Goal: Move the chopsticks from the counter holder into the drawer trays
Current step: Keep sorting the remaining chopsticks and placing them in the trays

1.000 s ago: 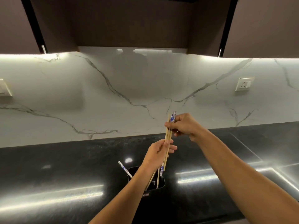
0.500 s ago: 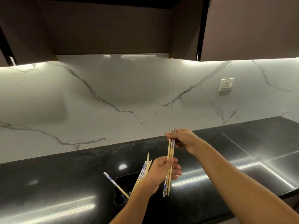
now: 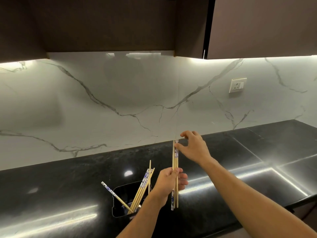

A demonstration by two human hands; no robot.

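My left hand [image 3: 169, 181] grips a small upright bundle of wooden chopsticks with blue-and-white ends [image 3: 175, 162] around its middle, above the black counter. My right hand [image 3: 193, 146] touches the bundle's top ends with thumb and fingertips, its fingers loosely spread. To the left, the black holder [image 3: 118, 203] sits on the counter with several more chopsticks [image 3: 141, 191] leaning in it, one [image 3: 113, 194] angled out to the left. No drawer is in view.
The glossy black counter [image 3: 240, 177] runs along a white marble backsplash [image 3: 120, 100]. A wall socket [image 3: 237, 85] is at the right. Dark upper cabinets [image 3: 257, 26] hang overhead. The counter's front edge drops off at the lower right.
The bundle has come out of the holder and moved right of it, held by my left hand. My right hand's fingers have loosened from a pinch at the top ends. The view shifted left.
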